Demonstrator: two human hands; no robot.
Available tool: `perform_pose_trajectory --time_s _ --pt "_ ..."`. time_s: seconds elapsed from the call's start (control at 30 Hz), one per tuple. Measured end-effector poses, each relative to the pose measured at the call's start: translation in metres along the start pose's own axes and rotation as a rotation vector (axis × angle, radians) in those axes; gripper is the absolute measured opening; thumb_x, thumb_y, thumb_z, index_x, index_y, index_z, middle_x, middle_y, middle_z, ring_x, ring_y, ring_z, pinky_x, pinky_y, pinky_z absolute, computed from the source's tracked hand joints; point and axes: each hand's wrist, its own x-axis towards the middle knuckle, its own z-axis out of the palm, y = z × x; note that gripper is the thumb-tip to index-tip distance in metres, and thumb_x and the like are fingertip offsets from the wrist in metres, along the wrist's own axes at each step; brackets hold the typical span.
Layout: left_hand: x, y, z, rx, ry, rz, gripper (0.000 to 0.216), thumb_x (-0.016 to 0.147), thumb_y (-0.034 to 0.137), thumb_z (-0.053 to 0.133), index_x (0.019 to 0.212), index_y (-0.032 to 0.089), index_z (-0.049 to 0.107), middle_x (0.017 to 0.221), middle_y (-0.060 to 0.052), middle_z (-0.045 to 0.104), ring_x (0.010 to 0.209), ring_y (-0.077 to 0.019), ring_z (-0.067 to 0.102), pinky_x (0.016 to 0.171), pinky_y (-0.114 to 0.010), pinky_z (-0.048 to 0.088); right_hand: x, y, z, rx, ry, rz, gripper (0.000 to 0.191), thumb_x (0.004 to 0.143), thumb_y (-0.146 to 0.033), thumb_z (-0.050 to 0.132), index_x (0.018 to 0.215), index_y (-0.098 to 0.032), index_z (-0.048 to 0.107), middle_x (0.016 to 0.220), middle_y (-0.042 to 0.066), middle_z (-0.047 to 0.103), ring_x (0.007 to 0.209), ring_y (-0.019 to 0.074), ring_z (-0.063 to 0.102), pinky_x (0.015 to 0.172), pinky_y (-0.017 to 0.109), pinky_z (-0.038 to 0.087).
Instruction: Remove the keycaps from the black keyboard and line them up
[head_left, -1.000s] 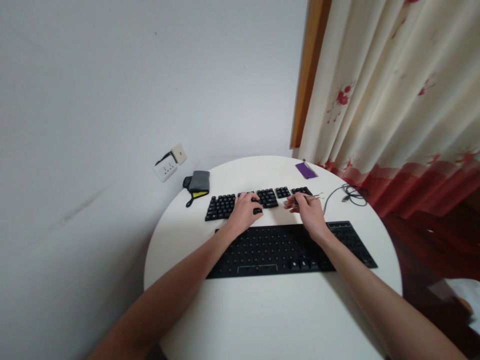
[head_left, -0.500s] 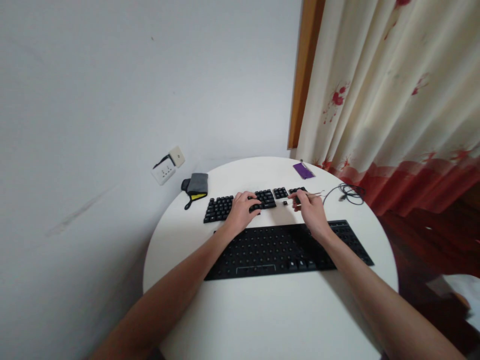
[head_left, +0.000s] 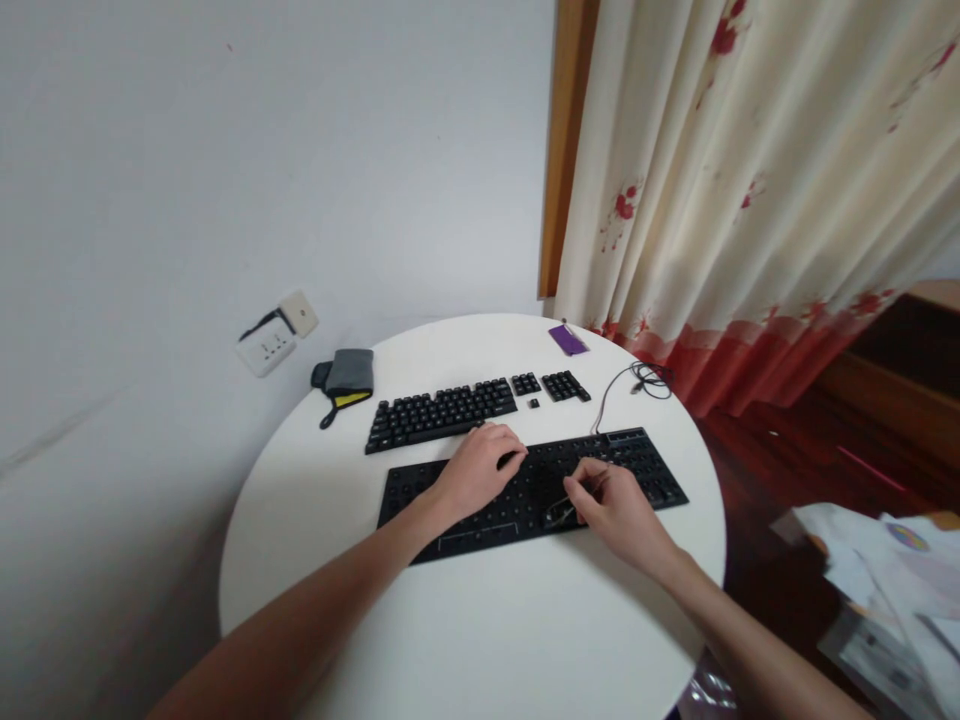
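Note:
My left hand (head_left: 480, 468) rests on the upper middle of the black keyboard base (head_left: 645, 470), fingers curled together; what they hold, if anything, is hidden. My right hand (head_left: 611, 510) pinches a thin wire keycap puller (head_left: 561, 512), whose tip touches the lower middle of the base. Behind the base, loose black keycaps (head_left: 442, 412) lie in keyboard-like rows. Two small keycap groups (head_left: 565, 385) and one single keycap (head_left: 533, 403) lie to their right.
All of it lies on a round white table (head_left: 525, 620). A grey pouch (head_left: 346, 372) lies at the back left, below a wall socket (head_left: 266, 342). A purple item (head_left: 568, 339) and a coiled cable (head_left: 641, 380) are at the back right. A curtain (head_left: 735, 200) hangs right; papers (head_left: 892, 580) cover the floor.
Both hands came back from the keycap rows to the keyboard base. A single keycap now lies apart from the groups. The camera has swung to the right.

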Motion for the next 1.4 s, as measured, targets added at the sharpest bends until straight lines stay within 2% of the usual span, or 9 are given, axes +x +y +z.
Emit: perform_pose_trajectory --time_s 0.27,0.43,0.57,0.67,0.83,1.0,1.17,1.27,1.4 --pt "-0.003 0.001 0.02 -0.087 -0.043 -0.024 0.013 0.089 0.017 0.058 0.088 0.02 0.07 0.089 -0.003 0.068 0.089 -0.0184 0.059 0.087 -0.033 0.045 -0.006 -0.015 0.025 -0.34 -0.027 -0.147 0.019 0.089 -0.021 0.045 0.07 -0.021 0.045 0.056 -0.002 0.052 0.05 0.0128 0.048 0.053 0.026 0.029" --pt "-0.003 0.002 0.019 -0.1 -0.048 -0.025 0.014 0.09 0.016 0.057 0.088 0.02 0.07 0.089 -0.004 0.068 0.089 -0.0185 0.059 0.086 -0.033 0.045 -0.006 -0.021 0.029 -0.555 0.002 -0.123 0.014 0.089 -0.019 0.043 0.075 -0.021 0.046 0.057 0.001 0.057 0.049 0.0159 0.053 0.052 0.027 0.025" --pt "-0.004 0.003 0.02 -0.082 -0.041 -0.022 0.014 0.089 0.015 0.056 0.09 0.018 0.07 0.09 -0.004 0.067 0.09 -0.0187 0.059 0.086 -0.032 0.046 -0.004 -0.01 0.022 -0.315 -0.01 -0.072 0.021 0.092 -0.026 0.041 0.072 -0.022 0.043 0.053 -0.001 0.056 0.047 0.0147 0.054 0.051 0.025 0.032" --pt "-0.005 0.002 0.02 -0.08 -0.042 -0.021 0.015 0.088 0.014 0.056 0.091 0.018 0.07 0.091 -0.005 0.067 0.091 -0.0188 0.059 0.085 -0.032 0.046 -0.004 0.003 0.018 -0.018 -0.03 0.064 0.026 0.094 -0.034 0.039 0.071 -0.022 0.041 0.051 -0.002 0.058 0.042 0.013 0.054 0.047 0.023 0.039" --pt "-0.005 0.005 0.019 -0.116 -0.011 -0.03 0.015 0.089 0.014 0.056 0.09 0.019 0.07 0.09 -0.004 0.068 0.09 -0.019 0.06 0.086 -0.033 0.047 0.003 0.01 0.01 0.33 -0.069 0.211 0.03 0.089 -0.046 0.048 0.072 -0.022 0.042 0.047 -0.002 0.06 0.03 0.012 0.048 0.032 0.02 0.032" --pt "-0.001 0.017 0.009 -0.3 0.138 -0.049 0.019 0.094 0.021 0.051 0.101 0.02 0.069 0.097 -0.005 0.069 0.092 -0.0173 0.062 0.086 -0.032 0.049 0.034 -0.015 0.0 0.382 0.061 0.022 0.03 0.089 -0.047 0.052 0.075 -0.02 0.048 0.056 -0.001 0.064 0.036 0.0101 0.052 0.033 0.018 0.03" --pt "0.002 0.007 -0.001 -0.335 0.323 -0.117 0.02 0.086 0.027 0.066 0.104 0.019 0.067 0.091 -0.004 0.066 0.077 -0.0143 0.061 0.074 -0.028 0.051 0.081 -0.037 0.009 0.263 0.023 -0.158 0.026 0.09 -0.042 0.051 0.078 -0.019 0.056 0.058 -0.002 0.062 0.044 0.01 0.054 0.042 0.019 0.04" --pt "0.003 -0.008 -0.002 -0.274 0.386 -0.148 0.014 0.083 0.024 0.069 0.097 0.019 0.07 0.084 -0.003 0.066 0.074 -0.0145 0.061 0.072 -0.028 0.052 0.097 -0.035 0.02 0.2 -0.02 -0.139 0.027 0.091 -0.039 0.048 0.08 -0.018 0.061 0.068 0.002 0.067 0.057 0.0125 0.062 0.051 0.021 0.047" --pt "0.002 -0.016 0.001 -0.161 0.315 -0.177 0.016 0.081 0.017 0.07 0.097 0.02 0.07 0.089 -0.002 0.068 0.08 -0.0158 0.063 0.076 -0.03 0.053 0.1 -0.017 0.033 0.309 -0.113 -0.01 0.032 0.091 -0.039 0.044 0.086 -0.016 0.065 0.072 0.005 0.069 0.063 0.0153 0.066 0.059 0.025 0.052"
